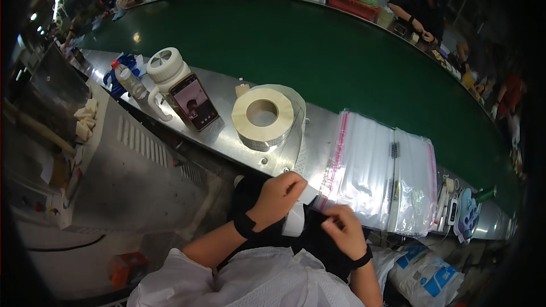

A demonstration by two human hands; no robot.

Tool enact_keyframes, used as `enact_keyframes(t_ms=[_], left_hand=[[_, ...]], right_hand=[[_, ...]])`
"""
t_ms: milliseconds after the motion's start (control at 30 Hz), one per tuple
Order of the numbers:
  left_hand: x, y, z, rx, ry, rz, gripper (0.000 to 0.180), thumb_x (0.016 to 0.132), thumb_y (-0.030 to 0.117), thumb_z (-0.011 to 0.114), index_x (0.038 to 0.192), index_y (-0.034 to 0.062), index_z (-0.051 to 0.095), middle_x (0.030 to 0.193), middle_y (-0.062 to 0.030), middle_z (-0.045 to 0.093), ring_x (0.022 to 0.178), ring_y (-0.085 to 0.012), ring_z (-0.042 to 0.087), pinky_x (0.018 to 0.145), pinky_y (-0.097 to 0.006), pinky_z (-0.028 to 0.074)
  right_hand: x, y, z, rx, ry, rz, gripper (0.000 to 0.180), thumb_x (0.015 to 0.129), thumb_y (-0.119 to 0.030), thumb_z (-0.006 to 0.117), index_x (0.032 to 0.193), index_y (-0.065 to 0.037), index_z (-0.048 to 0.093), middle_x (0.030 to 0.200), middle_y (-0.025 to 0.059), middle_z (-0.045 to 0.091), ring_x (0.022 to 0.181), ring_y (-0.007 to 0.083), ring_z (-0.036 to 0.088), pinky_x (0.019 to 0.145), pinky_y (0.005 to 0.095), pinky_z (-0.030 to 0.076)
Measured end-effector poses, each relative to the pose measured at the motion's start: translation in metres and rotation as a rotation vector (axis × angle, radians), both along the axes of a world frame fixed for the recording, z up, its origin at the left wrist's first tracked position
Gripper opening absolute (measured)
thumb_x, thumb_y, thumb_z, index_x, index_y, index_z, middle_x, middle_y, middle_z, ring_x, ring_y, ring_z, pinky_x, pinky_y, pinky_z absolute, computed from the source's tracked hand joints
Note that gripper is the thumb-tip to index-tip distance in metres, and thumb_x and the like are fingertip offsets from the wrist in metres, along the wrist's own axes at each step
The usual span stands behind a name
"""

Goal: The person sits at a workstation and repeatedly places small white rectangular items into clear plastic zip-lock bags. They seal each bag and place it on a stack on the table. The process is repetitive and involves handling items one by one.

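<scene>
A large roll of off-white labels [248, 115] lies on the metal ledge, its loose strip [301, 156] running down toward me. My left hand [280, 194] is closed at that strip, and white backing hangs below the fingers. To the right, my right hand [347, 230] is loosely curled and slightly blurred, thumb apart from the fingers, with nothing visible in it. It is beside the near edge of a stack of clear zip bags [364, 165] with pink seals. Both wrists wear black bands.
A phone [194, 102] leans against a white jug [166, 68], near a clear bottle [133, 84]. Beyond lies a green conveyor belt [227, 40] with people along its far side. Scissors [449, 185] and small tools are at right; a grey metal machine [133, 176] stands left.
</scene>
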State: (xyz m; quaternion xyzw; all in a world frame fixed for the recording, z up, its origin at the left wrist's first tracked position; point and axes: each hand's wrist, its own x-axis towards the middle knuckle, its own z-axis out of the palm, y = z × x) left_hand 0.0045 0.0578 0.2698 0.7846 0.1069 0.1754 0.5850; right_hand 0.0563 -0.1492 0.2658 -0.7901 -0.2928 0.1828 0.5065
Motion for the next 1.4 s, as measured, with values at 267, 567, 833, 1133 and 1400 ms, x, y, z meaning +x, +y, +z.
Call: enact_keyframes(t_ms=[267, 567, 833, 1133, 1400], left_hand=[[0.023, -0.048, -0.038, 0.78, -0.007, -0.502, 0.032, 0.086, 0.024, 0.052, 0.107, 0.0005, 0.058, 0.123, -0.0148, 0.052, 0.124, -0.0281, 0.039, 0.096, -0.04, 0.035], [0.039, -0.04, -0.018, 0.684, 0.149, -0.541, 0.029, 0.087, 0.023, 0.048, 0.103, 0.0029, 0.06, 0.107, -0.0134, 0.061, 0.102, -0.0252, 0.056, 0.085, -0.039, 0.04], [0.146, -0.071, -0.013, -0.995, 0.544, -0.697, 0.038, 0.092, 0.035, 0.042, 0.092, -0.0016, 0.052, 0.074, -0.0163, 0.058, 0.086, -0.0262, 0.064, 0.075, -0.037, 0.052], [0.163, -0.093, -0.047, -0.112, 0.56, -0.768, 0.027, 0.085, 0.013, 0.041, 0.097, -0.0078, 0.054, 0.082, -0.0217, 0.06, 0.069, -0.0314, 0.067, 0.049, -0.035, 0.052], [0.114, -0.065, -0.031, -1.182, 0.621, -0.755, 0.046, 0.093, 0.04, 0.043, 0.115, 0.0, 0.043, 0.115, -0.024, 0.05, 0.089, -0.037, 0.061, 0.075, -0.042, 0.054]], right_hand=[[0.056, 0.007, -0.029, -0.466, -0.712, -0.454, 0.026, 0.07, -0.017, 0.07, 0.084, -0.002, 0.053, 0.086, 0.0117, 0.052, 0.081, 0.0307, 0.05, 0.071, 0.0404, 0.041], [0.062, -0.028, -0.055, -0.047, -0.328, -0.58, 0.006, 0.081, -0.003, 0.05, 0.077, 0.001, 0.052, 0.075, 0.0125, 0.05, 0.072, 0.0284, 0.049, 0.066, 0.0372, 0.04], [0.062, -0.032, -0.042, 0.186, 0.069, -0.545, 0.013, 0.09, -0.009, 0.05, 0.083, 0.0, 0.055, 0.082, 0.0044, 0.055, 0.072, 0.0113, 0.048, 0.064, 0.0258, 0.04], [0.058, -0.047, 0.0, 0.428, -0.121, -0.521, 0.012, 0.091, -0.009, 0.048, 0.087, 0.0, 0.055, 0.102, 0.0062, 0.056, 0.09, 0.0121, 0.049, 0.082, 0.0251, 0.039], [0.023, -0.029, -0.001, -0.075, -0.419, -0.21, 0.061, 0.069, -0.013, 0.07, 0.122, -0.001, 0.043, 0.12, 0.016, 0.05, 0.113, 0.0298, 0.047, 0.093, 0.0413, 0.037]])
